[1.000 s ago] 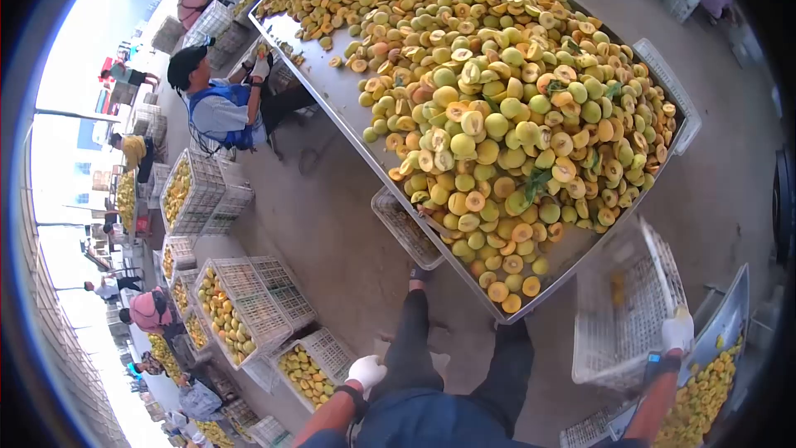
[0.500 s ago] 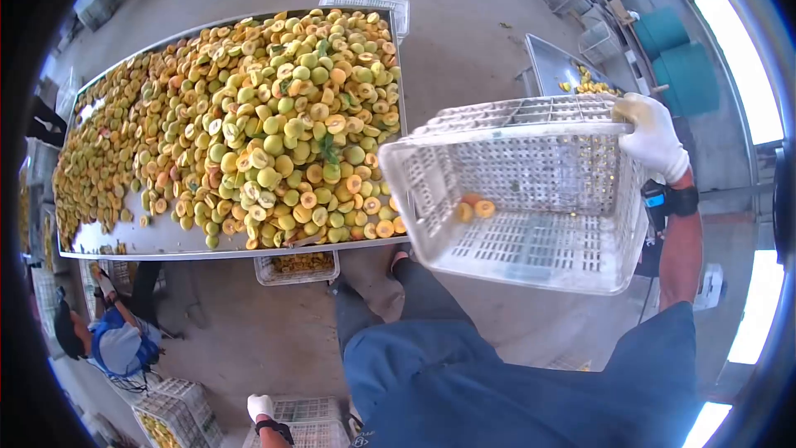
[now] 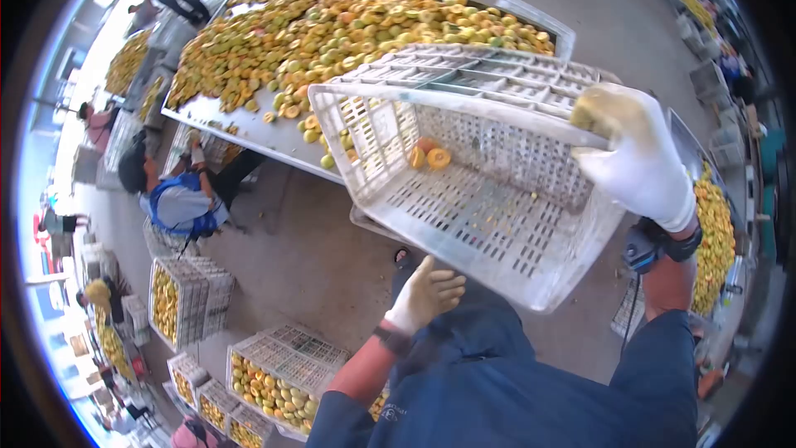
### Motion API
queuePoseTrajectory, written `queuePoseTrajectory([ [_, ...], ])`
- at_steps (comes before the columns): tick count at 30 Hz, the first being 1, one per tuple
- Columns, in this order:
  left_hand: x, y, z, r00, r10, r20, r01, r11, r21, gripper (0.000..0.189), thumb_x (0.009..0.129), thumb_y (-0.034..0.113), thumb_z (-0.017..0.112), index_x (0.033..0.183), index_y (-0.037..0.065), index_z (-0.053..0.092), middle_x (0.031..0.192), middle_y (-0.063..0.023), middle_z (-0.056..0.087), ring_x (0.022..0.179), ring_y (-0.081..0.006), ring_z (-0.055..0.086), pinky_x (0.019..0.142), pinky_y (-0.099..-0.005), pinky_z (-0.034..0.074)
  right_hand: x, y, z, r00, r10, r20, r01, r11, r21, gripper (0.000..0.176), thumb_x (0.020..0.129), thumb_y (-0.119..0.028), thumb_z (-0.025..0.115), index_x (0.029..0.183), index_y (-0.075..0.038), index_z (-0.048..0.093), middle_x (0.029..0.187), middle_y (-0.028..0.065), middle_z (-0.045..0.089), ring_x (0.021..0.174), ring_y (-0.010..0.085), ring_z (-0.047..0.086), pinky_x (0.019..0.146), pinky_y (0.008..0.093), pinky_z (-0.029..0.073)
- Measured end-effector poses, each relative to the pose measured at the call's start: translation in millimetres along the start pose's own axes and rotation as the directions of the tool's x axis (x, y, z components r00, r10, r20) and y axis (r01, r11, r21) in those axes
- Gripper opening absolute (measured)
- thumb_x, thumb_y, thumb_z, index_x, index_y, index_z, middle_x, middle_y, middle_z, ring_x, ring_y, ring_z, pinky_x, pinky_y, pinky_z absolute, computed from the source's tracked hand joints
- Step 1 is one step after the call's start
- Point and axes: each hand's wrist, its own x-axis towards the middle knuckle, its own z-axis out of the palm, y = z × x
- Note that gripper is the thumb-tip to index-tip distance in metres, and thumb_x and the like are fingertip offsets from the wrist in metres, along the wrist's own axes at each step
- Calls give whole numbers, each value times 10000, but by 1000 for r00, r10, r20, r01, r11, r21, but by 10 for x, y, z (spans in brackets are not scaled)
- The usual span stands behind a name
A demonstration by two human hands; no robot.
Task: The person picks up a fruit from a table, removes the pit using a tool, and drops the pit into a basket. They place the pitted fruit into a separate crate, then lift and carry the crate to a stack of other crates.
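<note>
My right hand (image 3: 634, 149), in a white glove with a stained cuff of fingers, is wrapped around the rim of a white slatted plastic crate (image 3: 514, 241). The crate is tilted on its side with its open mouth toward me. A few cut peach halves (image 3: 431, 156) lie inside it. Below the crate's lower edge is my gloved left hand (image 3: 427, 292), fingers stretched out and thumb apart, holding nothing; it appears apart from the crate. Behind the crate, a metal table (image 3: 286, 137) bears a large heap of halved peaches (image 3: 332, 25), partly hidden by the crate.
At lower left stand crates of fruit (image 3: 274, 386) and a stacked pair (image 3: 186, 299). A co-worker in a blue vest (image 3: 178, 199) bends at the table's near side. On the right another heap of fruit (image 3: 713, 236) lies beside my arm. An upright crate (image 3: 543, 25) sits beyond the table.
My view has turned left, bringing more co-workers and crates into sight. The crate has come nearer and tilted more. My left hand has risen from low left, its fist opened, toward the crate.
</note>
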Motion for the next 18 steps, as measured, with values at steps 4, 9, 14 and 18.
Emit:
queuePoseTrajectory([
  [4, 354, -60, -56, 980, 168, 102, -174, 983, 51, 585, 979, 551, 463, 1211, 16, 501, 1156, -170, 624, 983, -255, 637, 799, -360, 534, 367, -715, 449, 950, -308, -47, 309, 950, 36, 206, 614, -17, 658, 819, 1, 646, 800, 174, 633, 760, 392, 609, 707, 420, 512],
  [9, 42, 111, -336, 998, -67, 4, 64, 964, 258, 646, 953, 624, 447, 1145, 16, 549, 1055, -150, 669, 854, -230, 671, 725, -351, 548, 961, -1585, 778, 897, -438, 54, 438, 899, 13, 188, 623, -23, 616, 808, -12, 648, 780, 162, 628, 749, 373, 628, 690, 441, 505],
  [14, -931, 708, -840, 945, 327, 25, -136, 321, 937, 626, 921, 616, 496, 776, 37, 685, 715, -108, 709, 630, -244, 686, 605, -344, 534, 1560, -2426, 1531, 910, -374, 178, 369, 927, 61, 161, 632, -120, 652, 768, -46, 695, 709, 201, 647, 715, 364, 667, 669, 454, 527],
  [18, -1685, 1544, -1645, 414, 907, -84, -127, 148, 981, 426, 918, 430, 578, 755, 52, 688, 667, -161, 668, 653, -302, 679, 611, -386, 515, 1771, -3012, 2367, 893, -218, 393, 164, 972, 167, 138, 686, -134, 652, 790, -66, 712, 734, 196, 666, 740, 355, 681, 671, 451, 538],
])
